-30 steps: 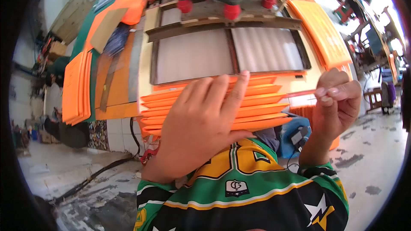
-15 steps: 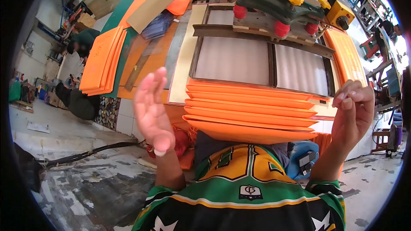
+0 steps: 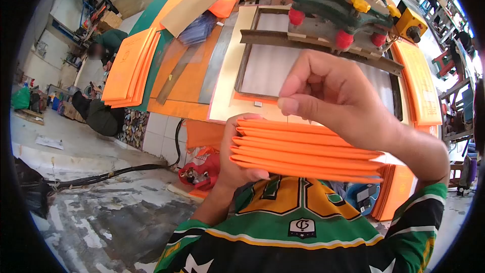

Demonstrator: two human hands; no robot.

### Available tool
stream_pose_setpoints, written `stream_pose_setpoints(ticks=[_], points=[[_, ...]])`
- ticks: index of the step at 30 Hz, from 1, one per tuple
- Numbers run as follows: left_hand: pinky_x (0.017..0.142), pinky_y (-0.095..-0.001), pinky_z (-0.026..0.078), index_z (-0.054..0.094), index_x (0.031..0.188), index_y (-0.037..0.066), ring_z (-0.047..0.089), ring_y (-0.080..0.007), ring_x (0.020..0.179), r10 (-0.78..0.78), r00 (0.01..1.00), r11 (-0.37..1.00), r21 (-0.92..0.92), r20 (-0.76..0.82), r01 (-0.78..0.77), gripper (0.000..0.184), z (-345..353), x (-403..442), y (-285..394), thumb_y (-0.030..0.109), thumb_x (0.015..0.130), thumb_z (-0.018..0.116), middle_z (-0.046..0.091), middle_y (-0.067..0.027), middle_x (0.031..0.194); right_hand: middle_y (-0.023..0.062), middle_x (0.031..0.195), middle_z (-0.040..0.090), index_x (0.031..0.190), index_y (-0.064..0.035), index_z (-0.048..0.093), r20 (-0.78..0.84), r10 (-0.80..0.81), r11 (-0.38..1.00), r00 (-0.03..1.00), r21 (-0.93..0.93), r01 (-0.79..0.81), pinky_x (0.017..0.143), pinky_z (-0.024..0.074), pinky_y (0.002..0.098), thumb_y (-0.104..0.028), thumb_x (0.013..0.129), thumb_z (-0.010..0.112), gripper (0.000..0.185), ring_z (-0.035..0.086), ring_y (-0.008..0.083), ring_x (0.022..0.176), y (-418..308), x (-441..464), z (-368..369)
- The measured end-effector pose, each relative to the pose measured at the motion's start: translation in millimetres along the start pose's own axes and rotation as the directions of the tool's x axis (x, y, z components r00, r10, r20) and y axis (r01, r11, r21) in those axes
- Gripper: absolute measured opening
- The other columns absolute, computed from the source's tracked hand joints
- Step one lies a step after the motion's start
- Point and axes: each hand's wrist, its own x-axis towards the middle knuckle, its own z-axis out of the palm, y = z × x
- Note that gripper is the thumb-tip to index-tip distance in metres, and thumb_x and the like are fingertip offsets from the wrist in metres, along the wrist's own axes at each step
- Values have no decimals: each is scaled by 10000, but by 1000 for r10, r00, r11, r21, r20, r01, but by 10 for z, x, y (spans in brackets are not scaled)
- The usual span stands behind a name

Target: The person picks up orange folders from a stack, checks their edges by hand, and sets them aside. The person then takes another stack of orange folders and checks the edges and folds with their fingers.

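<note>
My left hand [image 3: 233,154] grips the left end of a stack of orange folders [image 3: 303,146], thumb below and fingers on the far side. The stack is held in front of my chest, its layered edges facing up. Just above it, my right hand [image 3: 328,88] is curled with thumb and index finger close together; nothing shows between them. Behind the right hand lies a dark metal frame [image 3: 240,71] with white panels, on the machine's bed.
A press-like machine [image 3: 333,12] with red and yellow knobs stands at the back. Orange folder piles lie at left [image 3: 130,68] and right [image 3: 417,81]. A brown board [image 3: 192,15] rests on orange sheets. Another person [image 3: 103,111] sits at far left. Cables [image 3: 116,173] cross the floor.
My left hand has come down and taken hold of the folder stack's left end. The stack has lifted away from the frame's edge. My right hand has swung left, over the stack.
</note>
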Motion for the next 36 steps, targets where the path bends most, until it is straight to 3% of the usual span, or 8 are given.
stream_pose_setpoints(ticks=[3,7,9,12,18,25,27,36], points=[[1000,-359,452,402,1314,-26,564,-223,1138,2,995,998,-70,96,5,1121,24,-156,-8,571,530,937,556,-138,1214,-3,890,590,980,-3,566,68,-22,995,997,-91,28,721,461,198,-72,961,648,109,552,33,808,-11,95,38],[994,-377,461,440,1283,-24,582,-249,1131,192,951,981,-63,244,-182,1106,-108,-199,-135,537,487,963,561,-187,1227,-1,900,585,993,-10,544,59,27,992,998,-123,-19,697,461,206,-59,977,617,89,551,29,804,97,86,209],[986,-380,469,440,1291,-23,577,-250,1143,151,961,986,-110,232,-128,1117,-209,-268,-212,524,474,970,562,-187,1230,6,894,586,998,-13,536,67,36,993,997,-111,-29,674,462,207,-30,974,604,74,566,34,801,152,30,302],[983,-382,474,436,1303,-23,577,-246,1145,-49,928,987,-123,368,101,1132,-380,-328,-295,514,465,975,564,-177,1244,72,779,591,940,-7,522,40,-178,974,983,-137,182,590,481,262,30,920,602,91,618,119,700,311,-6,399],[974,-377,480,440,1310,-24,590,-233,1116,-79,961,978,-166,265,127,1147,-320,-315,-215,503,448,983,573,-151,1239,107,809,594,940,-10,522,69,-192,954,979,-223,203,592,473,293,42,901,617,116,625,190,680,421,-5,377],[958,-367,482,448,1302,-28,598,-220,1088,-5,963,990,-134,269,42,1162,-321,-282,-234,523,430,982,580,-137,1214,77,911,617,951,-1,579,131,-196,939,972,-260,225,653,499,248,55,894,648,106,634,143,798,394,7,370],[953,-364,483,451,1300,-29,600,-216,1081,16,964,992,-125,264,18,1166,-314,-271,-242,529,425,982,582,-133,1207,146,807,613,928,-12,529,107,-251,930,962,-248,270,626,487,354,55,886,619,120,620,290,704,396,18,392],[928,-350,486,462,1281,-35,609,-200,1042,155,945,986,14,288,-166,1176,-317,-193,-238,565,408,974,590,-118,1171,142,829,595,936,-13,525,207,-275,896,939,-300,328,693,489,382,37,881,627,127,608,358,781,389,18,396]])
